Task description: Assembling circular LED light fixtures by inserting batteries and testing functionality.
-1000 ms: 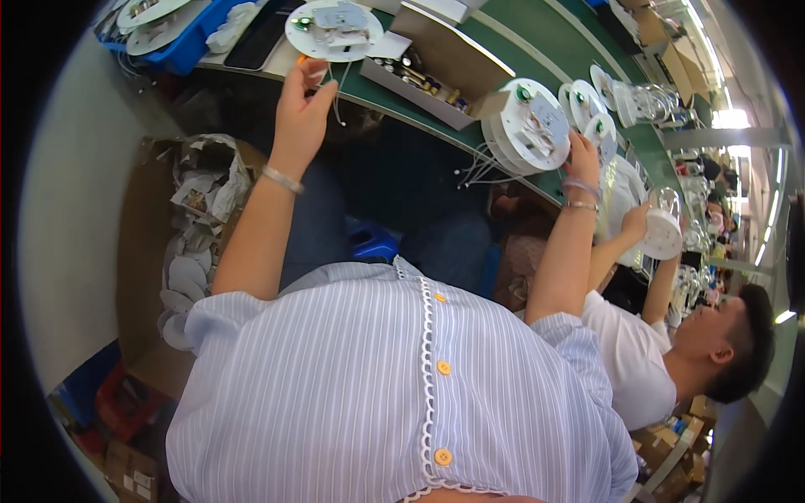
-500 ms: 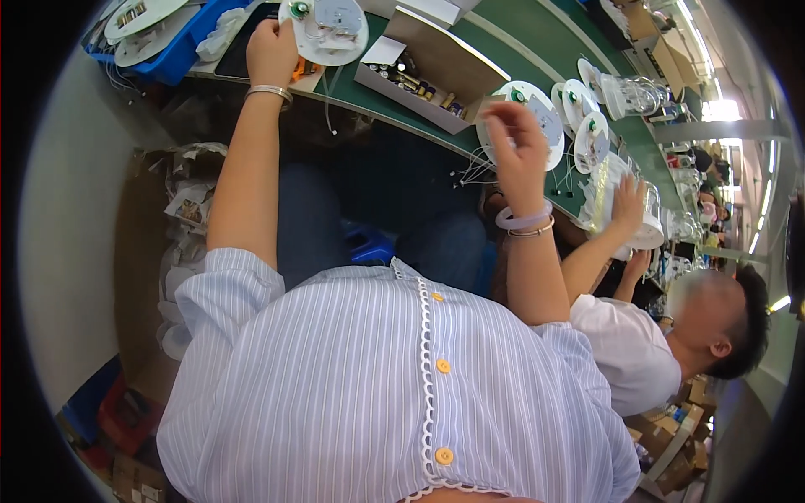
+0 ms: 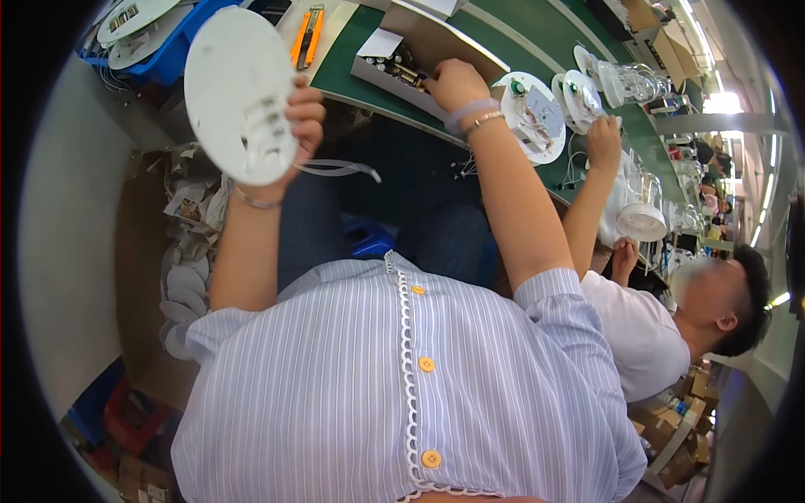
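My left hand (image 3: 305, 124) grips the right edge of a round white lamp base (image 3: 228, 80), raised in front of the bench. The disc is tilted with its plain side up, and a battery compartment (image 3: 267, 130) shows in it, its slots seemingly unfilled. A pale wire (image 3: 348, 166) trails from it. My right hand (image 3: 459, 85) reaches into a long cardboard box (image 3: 390, 86), its bent fingertips on a battery among several loose batteries (image 3: 404, 74). Part of those fingers is hidden from view.
An orange utility knife (image 3: 309, 38) lies on the green bench (image 3: 344, 75). Several lamp bases (image 3: 545, 126) with dangling wires stand right of the box. A blue bin (image 3: 172, 59) holds more discs. At the right, a co-worker's hand (image 3: 605, 142) is near clear lamp bodies (image 3: 644, 197).
My left hand has brought the lamp base nearer and turned it over, uncovering the knife. My right hand has moved left into the battery box. The co-worker's raised hand has shifted up and left.
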`<state>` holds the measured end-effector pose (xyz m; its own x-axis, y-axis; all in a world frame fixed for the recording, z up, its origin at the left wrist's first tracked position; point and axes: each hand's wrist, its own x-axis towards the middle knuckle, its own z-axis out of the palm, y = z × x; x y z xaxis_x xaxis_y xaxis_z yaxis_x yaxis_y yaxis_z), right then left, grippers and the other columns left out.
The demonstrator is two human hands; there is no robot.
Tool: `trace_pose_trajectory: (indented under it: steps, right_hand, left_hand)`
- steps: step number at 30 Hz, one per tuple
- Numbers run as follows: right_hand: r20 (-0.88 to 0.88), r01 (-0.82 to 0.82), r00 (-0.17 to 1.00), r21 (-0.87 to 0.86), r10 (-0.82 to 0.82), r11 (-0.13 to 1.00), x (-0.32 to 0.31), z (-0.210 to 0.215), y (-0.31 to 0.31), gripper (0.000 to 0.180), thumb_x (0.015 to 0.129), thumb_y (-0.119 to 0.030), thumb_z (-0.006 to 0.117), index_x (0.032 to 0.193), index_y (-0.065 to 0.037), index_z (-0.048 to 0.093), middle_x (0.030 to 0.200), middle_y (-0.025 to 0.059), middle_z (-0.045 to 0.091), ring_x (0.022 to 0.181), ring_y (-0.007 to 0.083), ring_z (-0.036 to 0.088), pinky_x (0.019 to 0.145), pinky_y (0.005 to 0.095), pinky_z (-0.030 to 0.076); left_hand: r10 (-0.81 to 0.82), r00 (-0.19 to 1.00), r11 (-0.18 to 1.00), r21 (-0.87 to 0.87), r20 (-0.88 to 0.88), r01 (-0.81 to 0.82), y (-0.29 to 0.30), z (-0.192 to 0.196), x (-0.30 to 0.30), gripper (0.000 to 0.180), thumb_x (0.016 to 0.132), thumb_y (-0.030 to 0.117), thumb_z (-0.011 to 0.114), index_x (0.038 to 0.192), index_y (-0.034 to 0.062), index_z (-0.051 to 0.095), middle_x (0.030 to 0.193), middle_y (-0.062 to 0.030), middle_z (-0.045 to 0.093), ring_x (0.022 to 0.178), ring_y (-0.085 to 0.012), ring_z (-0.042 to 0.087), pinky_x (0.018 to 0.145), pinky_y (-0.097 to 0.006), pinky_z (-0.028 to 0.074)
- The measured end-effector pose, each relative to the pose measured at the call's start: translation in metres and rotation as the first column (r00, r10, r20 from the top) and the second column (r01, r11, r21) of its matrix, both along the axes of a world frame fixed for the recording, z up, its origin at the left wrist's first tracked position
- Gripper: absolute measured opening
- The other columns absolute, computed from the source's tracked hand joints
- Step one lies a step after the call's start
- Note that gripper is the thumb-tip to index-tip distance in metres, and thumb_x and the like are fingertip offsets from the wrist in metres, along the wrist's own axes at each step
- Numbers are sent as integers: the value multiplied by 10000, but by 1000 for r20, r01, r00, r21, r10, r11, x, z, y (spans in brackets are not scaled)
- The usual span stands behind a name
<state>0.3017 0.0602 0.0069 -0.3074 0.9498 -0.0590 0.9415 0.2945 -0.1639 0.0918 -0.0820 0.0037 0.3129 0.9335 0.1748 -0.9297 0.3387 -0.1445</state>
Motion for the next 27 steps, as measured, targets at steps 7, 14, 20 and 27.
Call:
trace_pose_trajectory:
  steps: [7, 14, 20, 27]
  right_hand:
    - [14, -76, 997, -81, 78, 994, 0, -1, 13, 237, 627, -219, 583, 762, -26, 611, 769, 164, 584, 752, 283, 555, 716, 329, 430]
    - [-222, -68, 969, 175, 107, 982, 4, 6, -6, 267, 623, -221, 608, 809, -31, 593, 755, 141, 589, 722, 240, 560, 664, 298, 439]
    - [-856, -77, 505, 79, 107, 994, 9, 36, -60, 199, 741, -155, 497, 886, -27, 545, 650, 54, 525, 574, 132, 499, 520, 229, 411]
    - [-925, -342, 304, -328, -227, 881, 34, 47, -99, 130, 789, -135, 493, 865, -30, 490, 598, -42, 409, 495, 16, 352, 409, 154, 276]
  left_hand:
    - [-253, 957, 957, -109, 145, 269, -25, -26, 45, 382, 781, 295, 468, 999, -6, 377, 777, -43, 387, 673, -109, 425, 578, -225, 373]
    - [-252, 962, 959, -103, 101, 263, -26, -31, 51, 405, 784, 318, 469, 1004, -11, 382, 799, -44, 389, 680, -109, 432, 582, -223, 385]
    - [-426, 874, 877, -132, 233, 463, -33, -16, 58, 399, 788, 308, 453, 1009, -8, 351, 796, -49, 365, 700, -114, 417, 577, -232, 381]
    - [-660, 551, 598, -87, 510, 797, -37, -6, 98, 395, 821, 330, 373, 1023, 0, 290, 766, -51, 298, 668, -138, 353, 573, -289, 364]
